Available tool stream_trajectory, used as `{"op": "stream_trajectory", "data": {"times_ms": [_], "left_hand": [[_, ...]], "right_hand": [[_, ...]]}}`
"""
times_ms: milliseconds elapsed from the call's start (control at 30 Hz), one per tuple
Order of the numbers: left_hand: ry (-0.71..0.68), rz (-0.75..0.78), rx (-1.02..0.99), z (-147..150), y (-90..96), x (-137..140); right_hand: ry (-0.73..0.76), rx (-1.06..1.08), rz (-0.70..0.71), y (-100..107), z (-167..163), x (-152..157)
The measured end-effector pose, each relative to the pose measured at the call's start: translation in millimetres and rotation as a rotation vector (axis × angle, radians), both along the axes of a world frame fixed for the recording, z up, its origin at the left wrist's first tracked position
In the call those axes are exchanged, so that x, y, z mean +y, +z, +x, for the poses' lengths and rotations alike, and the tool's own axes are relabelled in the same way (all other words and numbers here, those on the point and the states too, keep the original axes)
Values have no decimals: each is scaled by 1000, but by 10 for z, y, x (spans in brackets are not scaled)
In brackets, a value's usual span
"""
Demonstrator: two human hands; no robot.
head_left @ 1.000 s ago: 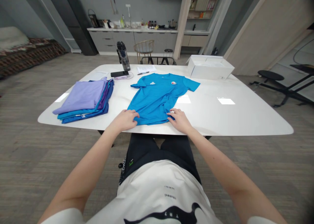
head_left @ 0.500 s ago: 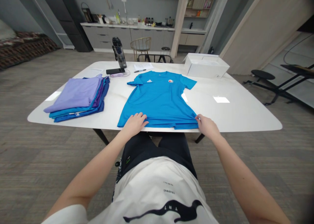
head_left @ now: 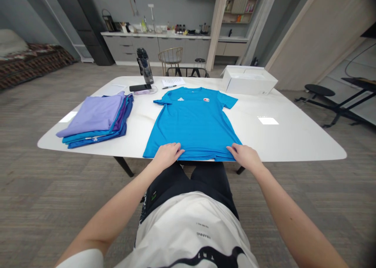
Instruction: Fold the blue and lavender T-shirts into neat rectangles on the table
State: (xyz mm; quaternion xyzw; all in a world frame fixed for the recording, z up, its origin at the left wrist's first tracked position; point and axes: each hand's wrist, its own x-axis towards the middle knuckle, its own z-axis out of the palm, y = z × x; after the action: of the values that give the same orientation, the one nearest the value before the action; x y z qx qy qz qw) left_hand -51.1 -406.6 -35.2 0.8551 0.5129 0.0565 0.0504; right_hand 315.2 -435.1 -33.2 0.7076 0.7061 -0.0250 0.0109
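Note:
A blue short-sleeved T-shirt [head_left: 195, 119] lies spread front side up on the white table, its collar away from me and its hem along the near edge. Two small chest prints show, one white and one red and white. My left hand [head_left: 168, 155] is closed on the hem left of its middle, thumb and fingers together on the cloth. My right hand [head_left: 245, 156] pinches the hem close to its right corner. The fingertips of both hands are partly hidden against the fabric.
A stack of folded clothes [head_left: 95, 115], lilac on top, sits on the table [head_left: 293, 139] at left. Behind are a dark bottle [head_left: 145, 66], a black phone-like slab [head_left: 140, 88], a pen [head_left: 169, 87], paper [head_left: 173, 81] and a white box [head_left: 249, 80].
My right hand has shifted left along the hem, from the corner onto the cloth. My left hand has moved slightly right. The shirt's lower part looks smoother, and the view has tilted slightly.

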Motion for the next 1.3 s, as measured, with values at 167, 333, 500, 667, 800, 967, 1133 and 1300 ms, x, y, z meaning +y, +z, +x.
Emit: {"op": "stream_trajectory", "data": {"times_ms": [167, 333, 500, 667, 800, 967, 1133, 1300], "left_hand": [[-23, -70, -85, 46, 70, 185], [-98, 55, -87, 251, 31, 710], [-194, -1, -15, 335, -178, 918], [-156, -23, -8, 324, -241, 775], [-136, 6, -9, 364, -188, 768], [-61, -5, 12, 468, -134, 1036], [15, -34, 23, 596, -134, 1547], [134, -73, -1, 546, -214, 2079]], "right_hand": [[-190, -182, -119, 162, 69, 49], [119, 99, 124, 121, -356, 565], [332, 179, 72, -182, -638, 849], [102, 35, -38, -272, -644, 672], [-97, -25, -66, -183, -683, 642], [40, -43, 15, -134, -791, 995], [190, 35, 49, -138, -896, 1698], [158, 91, 19, -242, -840, 2328]]}}
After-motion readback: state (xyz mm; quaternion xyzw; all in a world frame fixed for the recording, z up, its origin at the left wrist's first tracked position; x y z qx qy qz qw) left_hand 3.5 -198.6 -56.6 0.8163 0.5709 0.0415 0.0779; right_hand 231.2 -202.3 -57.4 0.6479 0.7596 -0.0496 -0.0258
